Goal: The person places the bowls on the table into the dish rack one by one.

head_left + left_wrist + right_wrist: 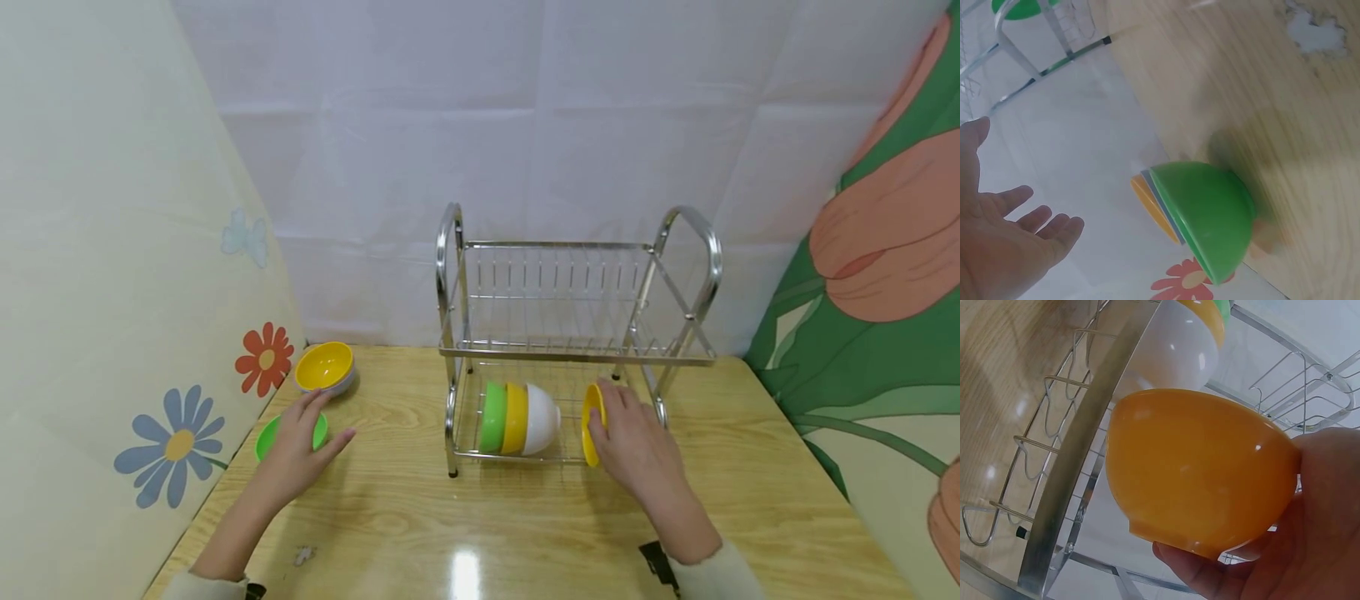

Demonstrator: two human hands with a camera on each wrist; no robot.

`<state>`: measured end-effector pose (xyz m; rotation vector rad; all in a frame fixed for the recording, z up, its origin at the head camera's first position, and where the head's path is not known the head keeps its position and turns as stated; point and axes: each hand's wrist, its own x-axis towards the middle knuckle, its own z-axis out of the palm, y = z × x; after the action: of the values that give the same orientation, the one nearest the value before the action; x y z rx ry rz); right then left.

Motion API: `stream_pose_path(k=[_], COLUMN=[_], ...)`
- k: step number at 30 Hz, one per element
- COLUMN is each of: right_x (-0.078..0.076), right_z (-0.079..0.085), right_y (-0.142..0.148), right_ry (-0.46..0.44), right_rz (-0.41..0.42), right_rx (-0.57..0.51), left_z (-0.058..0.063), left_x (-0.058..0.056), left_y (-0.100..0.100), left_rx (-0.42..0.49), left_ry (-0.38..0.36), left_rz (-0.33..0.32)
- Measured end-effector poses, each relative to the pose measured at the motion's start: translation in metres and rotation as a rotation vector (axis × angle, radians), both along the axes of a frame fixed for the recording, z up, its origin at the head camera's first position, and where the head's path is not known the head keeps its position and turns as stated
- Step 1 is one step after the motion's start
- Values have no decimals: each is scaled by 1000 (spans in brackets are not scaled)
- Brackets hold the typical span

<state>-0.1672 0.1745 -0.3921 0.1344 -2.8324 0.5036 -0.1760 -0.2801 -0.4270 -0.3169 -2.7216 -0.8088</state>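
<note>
A pale wood-grain table (750,467) carries a two-tier shiny metal rack (577,357). The left hand (298,454) has its fingers apart, holding nothing; the right hand (641,437), fingers bent, grips a round yellow bowl (1197,469) at the lower tier's right end. A round green bowl (1207,215) sits near the table's left edge.

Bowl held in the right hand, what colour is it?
The bowl is plain yellow-orange, which shows best in the right wrist view.
</note>
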Motion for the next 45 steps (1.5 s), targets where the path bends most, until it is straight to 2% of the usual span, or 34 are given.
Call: stream_pose_path(k=[14,23,30,33,40,45], right_x=[-14,-23,-28,-30,-33,-35], right_z=[-9,-13,-16,-17,-23,-27], right_y=[-2,-8,-13,-15,-18,-21], right_ry=[-19,-23,-90,-99,-56,-70], right_rz=[32,47,41,39,69,76], right_rx=[-5,-6,-13,-16,-33,-42], left_z=[-14,-24,-26,-28,-32,-38], left_x=[-3,-5,-7,-8,-8,-8], left_y=[-28,-48,-57,-62,-70,-77], left_rx=[39,-14,-36,-46,-66,-83], left_ry=[21,-69,-176,-196,-224,-248], left_rz=[46,114,157,163,187,205])
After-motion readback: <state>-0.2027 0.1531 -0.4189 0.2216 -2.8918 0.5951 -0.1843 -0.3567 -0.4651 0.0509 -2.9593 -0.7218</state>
